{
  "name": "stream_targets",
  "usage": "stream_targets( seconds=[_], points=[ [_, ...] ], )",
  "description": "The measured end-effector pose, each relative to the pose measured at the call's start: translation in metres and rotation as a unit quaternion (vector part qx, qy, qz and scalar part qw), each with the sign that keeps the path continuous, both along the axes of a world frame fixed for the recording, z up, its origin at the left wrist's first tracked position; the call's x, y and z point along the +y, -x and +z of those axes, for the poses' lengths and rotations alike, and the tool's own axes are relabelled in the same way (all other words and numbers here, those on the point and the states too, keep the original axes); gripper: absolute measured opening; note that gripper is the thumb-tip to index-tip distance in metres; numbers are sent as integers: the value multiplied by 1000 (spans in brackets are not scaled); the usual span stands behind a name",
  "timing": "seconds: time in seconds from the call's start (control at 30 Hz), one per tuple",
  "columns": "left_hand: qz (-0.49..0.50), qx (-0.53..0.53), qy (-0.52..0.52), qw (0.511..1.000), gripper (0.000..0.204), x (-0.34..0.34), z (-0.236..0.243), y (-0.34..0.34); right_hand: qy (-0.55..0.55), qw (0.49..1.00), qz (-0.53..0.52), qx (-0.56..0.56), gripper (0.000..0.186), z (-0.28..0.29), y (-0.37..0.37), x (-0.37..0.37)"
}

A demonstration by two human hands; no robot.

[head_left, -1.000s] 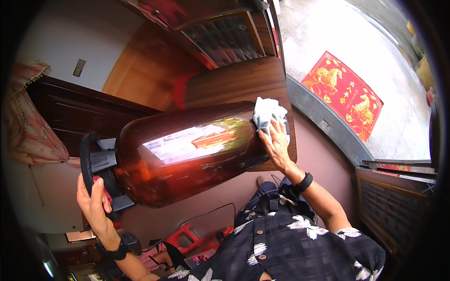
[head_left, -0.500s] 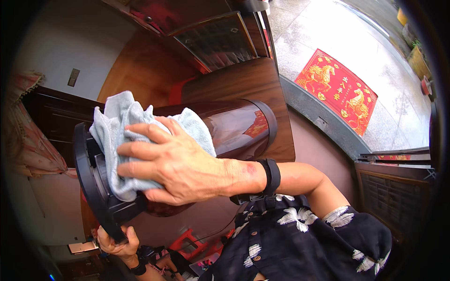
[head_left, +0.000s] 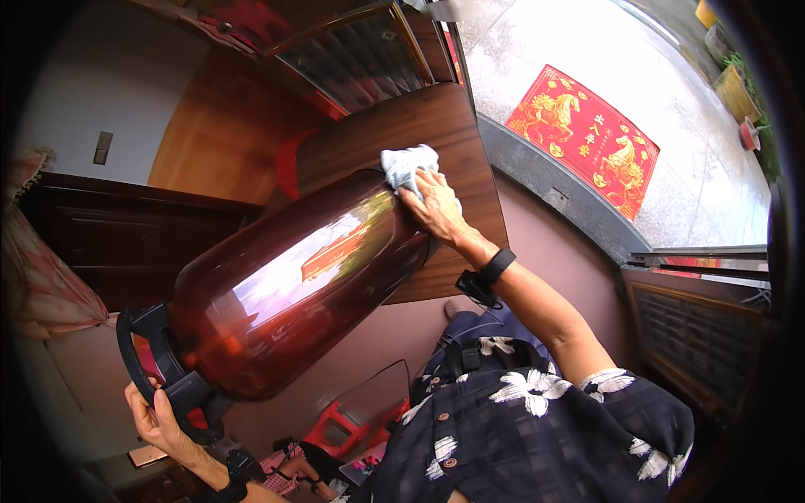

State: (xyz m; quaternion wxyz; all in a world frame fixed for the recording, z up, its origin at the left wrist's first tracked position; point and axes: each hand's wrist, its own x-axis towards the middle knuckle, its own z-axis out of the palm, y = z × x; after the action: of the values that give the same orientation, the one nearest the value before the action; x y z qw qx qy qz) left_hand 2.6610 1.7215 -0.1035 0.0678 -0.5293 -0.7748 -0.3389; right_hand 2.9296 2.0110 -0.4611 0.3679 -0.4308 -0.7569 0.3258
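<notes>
A large glossy dark-red tank (head_left: 289, 289) leans over the wood-grain tabletop, tilted, its far end low over the table. At its near left end is a black ring-shaped handle (head_left: 134, 348). My left hand (head_left: 159, 423) grips that handle from below, fingers wrapped round it. Pressed to the tank's far end, next to the black rim there, is a crumpled pale-blue cloth (head_left: 408, 165). My right hand (head_left: 436, 205) holds this cloth, fingers bent over it. Part of the rim is hidden behind the cloth and hand.
The wood-grain table (head_left: 453, 126) lies under the tank's far end. Beyond a grey door sill (head_left: 537, 180), a red mat (head_left: 587, 138) with gold horses lies outside. A red plastic stool (head_left: 340, 432) is on the floor below. A person in pink check (head_left: 281, 469) sits at the bottom.
My right hand with the cloth has moved from the handle end, along to the tank's far end, up and right. The tank's body now shows in full. My left hand still grips the handle.
</notes>
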Motion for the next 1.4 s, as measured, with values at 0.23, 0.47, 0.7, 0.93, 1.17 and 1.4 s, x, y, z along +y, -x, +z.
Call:
stream_targets(
  seconds=[0.23,0.47,0.7,0.93,1.17,1.4],
  points=[
    [-21,6,-55,998,19,-3,-14,12,-3,996,-88,3,40,-37,-30,-32],
    [118,-171,-61,976,27,36,-19,21,33,995,-90,23,37,-17,-35,-65],
    [113,-137,-63,982,27,0,-20,5,-101,987,88,87,33,104,22,-109],
    [-10,-35,-116,993,45,-37,-36,17,-236,895,266,268,47,227,56,-126],
    [54,-91,-55,993,52,-28,-25,1,-162,961,199,98,50,134,14,-95],
    [201,-68,-113,971,33,-45,-48,34,-76,995,62,-28,40,22,-53,-63]
  ],
)
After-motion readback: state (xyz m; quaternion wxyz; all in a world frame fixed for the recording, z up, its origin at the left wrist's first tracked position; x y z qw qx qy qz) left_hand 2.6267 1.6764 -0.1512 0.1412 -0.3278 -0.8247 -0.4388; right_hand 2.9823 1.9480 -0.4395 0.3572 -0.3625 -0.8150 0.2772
